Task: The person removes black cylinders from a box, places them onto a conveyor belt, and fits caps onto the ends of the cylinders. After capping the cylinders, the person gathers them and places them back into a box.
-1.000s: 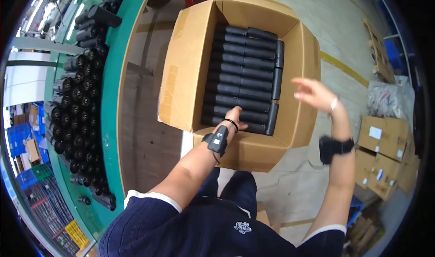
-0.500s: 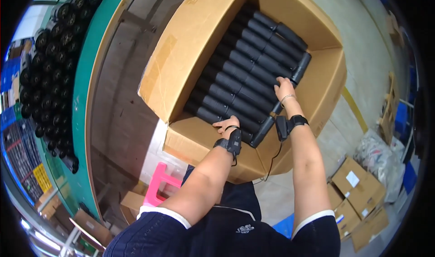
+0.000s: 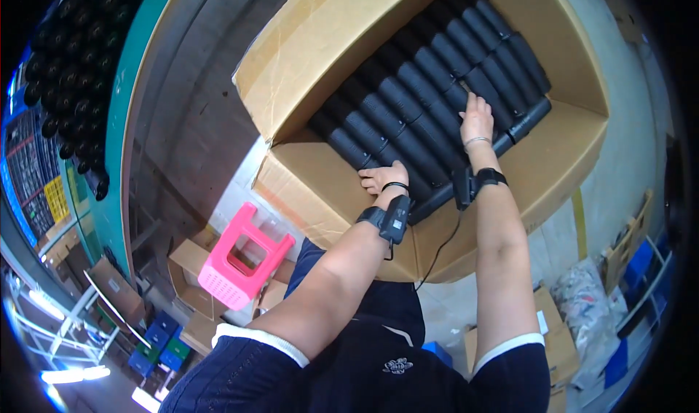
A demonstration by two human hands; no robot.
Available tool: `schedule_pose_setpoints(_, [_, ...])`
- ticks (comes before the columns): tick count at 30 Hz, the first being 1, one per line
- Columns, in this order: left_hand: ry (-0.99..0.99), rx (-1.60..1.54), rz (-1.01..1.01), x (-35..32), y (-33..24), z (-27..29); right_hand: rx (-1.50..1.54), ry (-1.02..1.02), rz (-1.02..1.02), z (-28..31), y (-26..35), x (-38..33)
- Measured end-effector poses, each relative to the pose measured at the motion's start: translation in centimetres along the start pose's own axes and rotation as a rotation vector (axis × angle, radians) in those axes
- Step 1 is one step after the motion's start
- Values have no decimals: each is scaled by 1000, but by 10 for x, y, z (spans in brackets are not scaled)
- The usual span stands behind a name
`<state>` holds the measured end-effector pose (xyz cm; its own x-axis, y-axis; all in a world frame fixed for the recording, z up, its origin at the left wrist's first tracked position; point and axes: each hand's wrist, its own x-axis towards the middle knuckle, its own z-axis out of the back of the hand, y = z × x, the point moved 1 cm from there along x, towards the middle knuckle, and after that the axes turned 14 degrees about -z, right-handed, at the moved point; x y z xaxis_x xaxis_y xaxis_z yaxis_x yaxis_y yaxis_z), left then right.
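A large open cardboard box holds rows of matte black cylinders lying side by side. A few more black cylinders lie crosswise along the right side of the box. My left hand rests at the near end of the rows, its fingers stretched over the cylinders there. Further right and deeper in the box, my right hand lies with fingers extended on top of the cylinders. Neither hand grips anything that I can see. The undersides of both hands are hidden.
At far left, many black cylinders are stacked beside a green table edge. A pink plastic stool stands left of the box. Cardboard boxes and a clear plastic bag lie at lower right. A cable hangs from my right wrist.
The whole view has shifted, showing more of the stool. My right hand has moved from the crosswise cylinders at the right side onto the rows. My left hand stays at the near end.
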<state>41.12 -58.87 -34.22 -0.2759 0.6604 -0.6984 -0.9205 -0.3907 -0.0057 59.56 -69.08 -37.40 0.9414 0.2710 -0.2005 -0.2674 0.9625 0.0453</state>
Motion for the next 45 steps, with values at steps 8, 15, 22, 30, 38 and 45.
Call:
schedule_pose_setpoints(8, [-42,-53,-31,1,9,-4,301,633,138,52,0,-32])
schedule_pose_setpoints(15, [23,-196,-40,8,16,-25,202,833,-76,33,-21,10])
schedule_pose_setpoints(22, [387,-1165,-128,2,37,-48,101,758,8,32,-20,13])
schedule_pose_setpoints(30, [318,-1089,-491,2,35,-41,376,189,165,42,-6,15])
schedule_pose_setpoints(38, [668,-1146,-248,-20,9,-24,208,407,-30,8,-62,77])
schedule_pose_setpoints(45, [745,-1105,-389,-15,11,-23,724,688,-37,14,-57,67])
